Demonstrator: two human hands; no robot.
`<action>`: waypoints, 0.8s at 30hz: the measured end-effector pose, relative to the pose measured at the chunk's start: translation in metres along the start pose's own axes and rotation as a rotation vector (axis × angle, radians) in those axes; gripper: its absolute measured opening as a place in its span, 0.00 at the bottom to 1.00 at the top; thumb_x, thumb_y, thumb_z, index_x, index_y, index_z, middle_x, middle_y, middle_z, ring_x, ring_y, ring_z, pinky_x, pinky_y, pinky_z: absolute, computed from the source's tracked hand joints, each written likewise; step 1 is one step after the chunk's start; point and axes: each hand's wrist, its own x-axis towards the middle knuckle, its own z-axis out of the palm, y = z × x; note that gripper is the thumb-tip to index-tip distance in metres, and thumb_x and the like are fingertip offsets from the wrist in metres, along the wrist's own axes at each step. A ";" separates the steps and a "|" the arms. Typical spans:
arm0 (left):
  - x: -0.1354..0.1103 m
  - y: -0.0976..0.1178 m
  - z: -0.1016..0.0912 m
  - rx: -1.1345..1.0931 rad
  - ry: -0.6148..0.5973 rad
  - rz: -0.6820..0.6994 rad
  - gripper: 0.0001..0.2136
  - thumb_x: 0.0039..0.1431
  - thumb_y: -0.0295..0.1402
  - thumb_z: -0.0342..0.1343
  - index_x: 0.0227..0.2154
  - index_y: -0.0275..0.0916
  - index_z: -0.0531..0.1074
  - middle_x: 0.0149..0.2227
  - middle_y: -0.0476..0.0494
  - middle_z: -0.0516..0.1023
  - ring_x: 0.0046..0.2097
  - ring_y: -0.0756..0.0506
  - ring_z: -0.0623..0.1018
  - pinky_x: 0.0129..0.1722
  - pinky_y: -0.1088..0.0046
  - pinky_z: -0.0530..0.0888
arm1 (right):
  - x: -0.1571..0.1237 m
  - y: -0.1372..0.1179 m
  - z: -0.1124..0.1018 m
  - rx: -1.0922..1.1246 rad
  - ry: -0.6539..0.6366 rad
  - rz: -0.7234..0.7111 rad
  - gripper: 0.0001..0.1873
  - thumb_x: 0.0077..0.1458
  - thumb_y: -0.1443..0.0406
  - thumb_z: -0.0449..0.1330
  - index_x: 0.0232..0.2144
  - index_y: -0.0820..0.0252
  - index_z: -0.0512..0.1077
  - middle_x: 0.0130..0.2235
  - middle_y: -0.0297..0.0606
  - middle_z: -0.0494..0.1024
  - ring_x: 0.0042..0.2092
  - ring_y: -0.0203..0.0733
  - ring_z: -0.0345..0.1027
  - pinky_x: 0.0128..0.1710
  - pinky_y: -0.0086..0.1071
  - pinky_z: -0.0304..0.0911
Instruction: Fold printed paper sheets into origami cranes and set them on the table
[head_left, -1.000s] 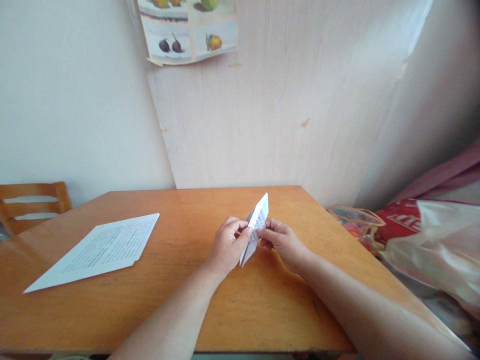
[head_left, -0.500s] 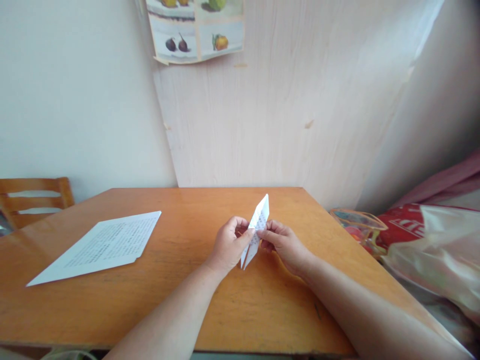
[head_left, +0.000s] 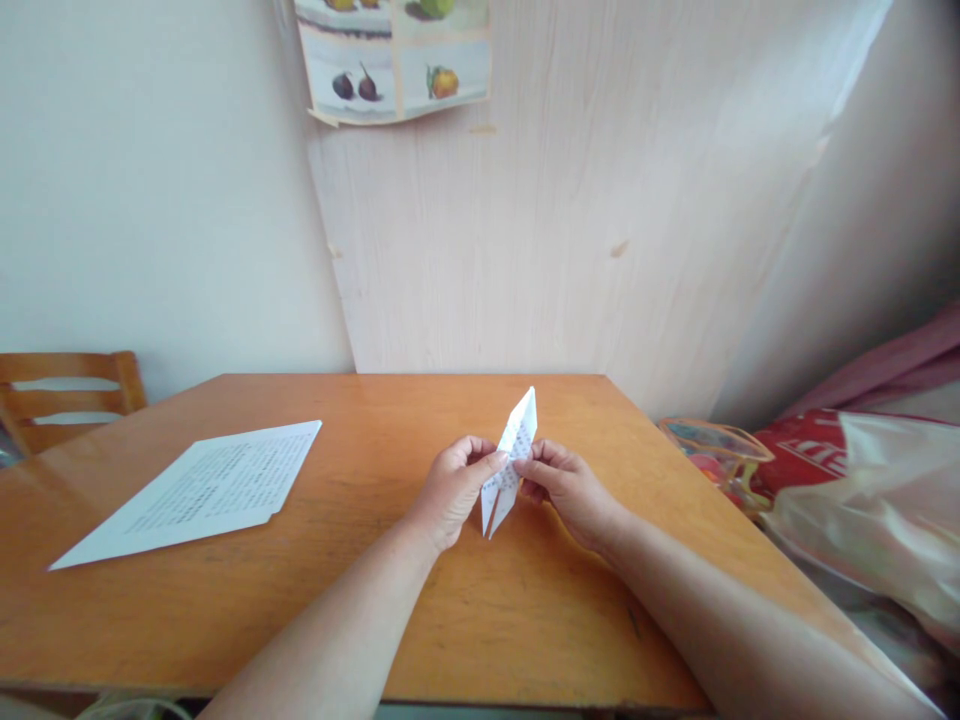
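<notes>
A narrow folded paper, white with rows of dark print, is held up between my two hands above the wooden table. It has a pointed top and two points at the bottom, split by a slit. My left hand pinches its left side, thumb in front. From the right, my right hand grips the other side between thumb and fingers. The fingers behind the paper are partly hidden.
Printed sheets lie in a stack on the left of the wooden table. A wooden chair stands beyond at the left. Plastic bags sit past the table's right edge. A fruit picture hangs on the back panel.
The left thumb and wrist have shifted slightly, and the folded paper's lower points have spread a little, widening the slit. The right hand stays nearly the same.
</notes>
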 end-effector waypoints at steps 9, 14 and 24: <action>0.001 0.001 -0.002 -0.152 -0.089 -0.085 0.14 0.49 0.38 0.69 0.31 0.37 0.71 0.29 0.48 0.76 0.31 0.49 0.74 0.35 0.72 0.69 | 0.000 0.000 -0.002 -0.007 -0.009 0.003 0.13 0.51 0.59 0.68 0.28 0.58 0.69 0.25 0.30 0.71 0.26 0.34 0.59 0.28 0.31 0.52; 0.000 0.001 -0.002 -0.006 -0.072 0.026 0.14 0.50 0.39 0.69 0.32 0.37 0.72 0.30 0.48 0.76 0.33 0.48 0.74 0.36 0.72 0.69 | -0.001 0.001 -0.003 -0.016 -0.006 -0.009 0.12 0.52 0.59 0.68 0.29 0.59 0.70 0.25 0.31 0.71 0.27 0.34 0.59 0.29 0.31 0.52; 0.001 -0.008 -0.005 0.146 -0.050 0.132 0.13 0.53 0.41 0.66 0.34 0.38 0.74 0.34 0.46 0.78 0.36 0.46 0.76 0.38 0.71 0.71 | -0.001 -0.002 -0.002 0.001 -0.007 0.010 0.13 0.51 0.58 0.69 0.28 0.58 0.70 0.25 0.31 0.71 0.27 0.35 0.58 0.28 0.32 0.51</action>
